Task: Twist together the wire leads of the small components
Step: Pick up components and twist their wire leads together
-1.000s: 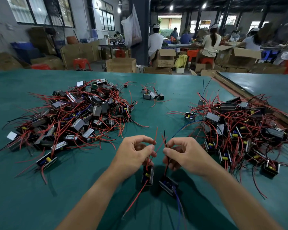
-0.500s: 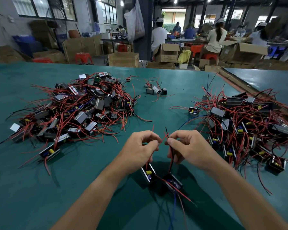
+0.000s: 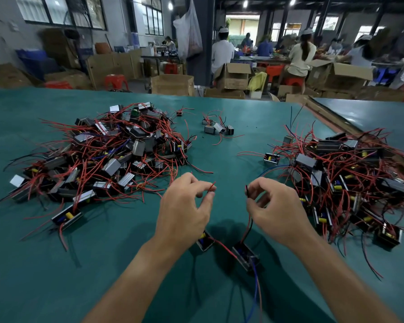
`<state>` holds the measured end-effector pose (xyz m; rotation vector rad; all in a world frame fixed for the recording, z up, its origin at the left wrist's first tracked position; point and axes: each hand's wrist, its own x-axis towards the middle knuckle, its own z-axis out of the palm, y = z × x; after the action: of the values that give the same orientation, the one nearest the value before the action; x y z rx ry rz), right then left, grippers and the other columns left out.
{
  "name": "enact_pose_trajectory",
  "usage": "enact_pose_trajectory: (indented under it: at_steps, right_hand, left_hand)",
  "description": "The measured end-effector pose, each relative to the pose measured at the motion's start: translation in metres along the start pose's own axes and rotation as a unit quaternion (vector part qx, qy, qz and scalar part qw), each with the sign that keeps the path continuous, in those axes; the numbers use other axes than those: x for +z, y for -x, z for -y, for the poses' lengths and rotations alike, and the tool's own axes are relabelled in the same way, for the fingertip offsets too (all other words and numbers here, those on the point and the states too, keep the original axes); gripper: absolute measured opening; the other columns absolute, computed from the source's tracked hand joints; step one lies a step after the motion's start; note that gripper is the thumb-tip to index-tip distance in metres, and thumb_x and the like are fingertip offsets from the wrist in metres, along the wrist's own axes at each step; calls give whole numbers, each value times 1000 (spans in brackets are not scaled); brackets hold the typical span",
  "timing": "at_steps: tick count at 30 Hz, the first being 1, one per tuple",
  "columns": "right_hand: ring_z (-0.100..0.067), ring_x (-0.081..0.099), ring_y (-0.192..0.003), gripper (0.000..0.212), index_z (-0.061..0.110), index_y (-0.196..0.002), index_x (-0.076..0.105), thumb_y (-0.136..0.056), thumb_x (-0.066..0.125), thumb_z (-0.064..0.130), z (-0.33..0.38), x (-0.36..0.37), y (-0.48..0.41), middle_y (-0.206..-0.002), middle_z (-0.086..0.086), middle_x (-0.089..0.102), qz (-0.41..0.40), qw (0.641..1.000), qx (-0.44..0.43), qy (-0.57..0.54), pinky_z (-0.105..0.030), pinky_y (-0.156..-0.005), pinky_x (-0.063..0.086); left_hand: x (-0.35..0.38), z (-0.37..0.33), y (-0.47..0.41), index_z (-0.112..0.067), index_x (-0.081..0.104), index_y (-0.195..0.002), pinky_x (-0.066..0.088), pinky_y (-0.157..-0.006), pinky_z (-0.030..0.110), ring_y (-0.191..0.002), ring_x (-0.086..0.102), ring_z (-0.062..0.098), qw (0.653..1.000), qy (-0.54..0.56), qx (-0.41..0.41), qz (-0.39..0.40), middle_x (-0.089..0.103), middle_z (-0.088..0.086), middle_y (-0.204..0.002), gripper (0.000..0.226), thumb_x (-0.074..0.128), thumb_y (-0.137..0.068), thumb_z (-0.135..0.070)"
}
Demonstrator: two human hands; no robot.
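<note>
1. L hand (image 3: 184, 206): thumb + forefinger pinch the red lead (image 3: 212, 185) just below its tip. Other fingers loosely curled.
2. R hand (image 3: 275, 210): thumb + forefinger pinch the black lead (image 3: 246, 192) near its top end. The lead drops behind the palm.
3. The two lead tips are apart, not touching, w/ bare table (image 3: 56, 276) showing betw. the hands.
4. Left comp. (image 3: 204, 241) sits on the table under the L wrist, partly hidden. Right comp. (image 3: 244, 254) is just right of it, betw. the forearms. A red wire spans betw. them.
5. Blue wire (image 3: 257, 287) runs from right comp. toward the near edge.
6. Left pile (image 3: 103, 155) and right pile (image 3: 336, 173) of wired comps. flank the hands. Small cluster (image 3: 217, 128) at far centre.
7. Far bkgd: cardboard boxes (image 3: 173, 85), people seated at benches.
</note>
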<state>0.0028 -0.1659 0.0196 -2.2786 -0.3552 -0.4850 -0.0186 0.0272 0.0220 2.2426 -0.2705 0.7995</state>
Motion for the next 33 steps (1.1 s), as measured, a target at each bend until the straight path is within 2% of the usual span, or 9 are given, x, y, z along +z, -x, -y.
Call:
enact_pose_trajectory:
  at_steps: [2,4,7,11,13,16,21,27,33]
  right_hand:
    - [-7,53,-51,18,24,-70,60,-77,70,11,1,1,0,-65,13,62,-5,1000,-4,-15,-21,-56,43]
    - [-4,50,-48,19,23,-67,61,-81,71,15,2,3,-1,-60,12,62,2,999,-11,-40,-18,-52,40]
    - [-7,47,-48,17,21,-70,64,-85,69,16,6,3,1,-60,6,64,49,994,-25,-96,-30,-49,43]
    - [-10,48,-50,12,26,-79,69,-85,71,16,7,4,4,-61,5,65,78,989,-27,-121,-36,-51,45]
    - [-8,46,-50,11,29,-79,72,-83,72,19,8,4,5,-60,9,64,82,988,-31,-127,-32,-49,42]
    - [-8,45,-49,10,32,-76,73,-80,68,23,13,4,5,-59,12,64,85,987,-44,-132,-32,-47,40]
    - [-4,37,-42,17,21,-72,73,-84,72,9,14,-1,6,-51,15,57,107,985,-21,-131,-19,-44,29]
    - [-13,51,-39,25,12,-69,68,-86,65,-7,20,-5,3,-57,-2,63,142,958,51,-242,-23,-41,43]
    - [-17,52,-39,24,7,-70,68,-87,62,-9,17,-6,2,-56,-3,63,154,945,70,-279,-25,-41,46]
  left_hand:
    - [1,-3,0,-18,75,-88,46,-64,30,-65,52,11,998,65,-12,6,54,-6,-70,12,72,-82,-9]
    - [2,-6,0,-22,74,-80,45,-62,24,-62,54,8,990,127,-52,31,60,-8,-68,9,73,-81,-13]
    - [5,-7,0,-23,68,-71,39,-52,20,-52,51,7,970,204,-110,74,62,-11,-60,8,70,-77,-28]
    - [8,-9,0,-27,69,-78,40,-53,22,-54,52,7,936,304,-144,106,65,0,-61,4,71,-76,-24]
    - [9,-8,0,-27,72,-81,42,-57,27,-57,54,11,934,308,-143,109,63,-2,-60,9,73,-82,-18]
    - [7,-7,-2,-22,73,-74,40,-51,16,-48,49,2,946,279,-124,111,62,-7,-56,18,70,-87,-9]
    - [1,-9,-3,-16,72,-72,40,-42,19,-41,47,8,917,331,-184,120,66,0,-60,19,68,-88,-5]
    - [-5,-11,-5,-10,71,-76,41,-41,18,-40,48,10,881,384,-238,139,68,3,-64,16,65,-89,-3]
    - [-3,-11,-6,-6,70,-75,39,-40,20,-39,48,12,880,367,-258,157,68,5,-64,15,65,-89,-5]
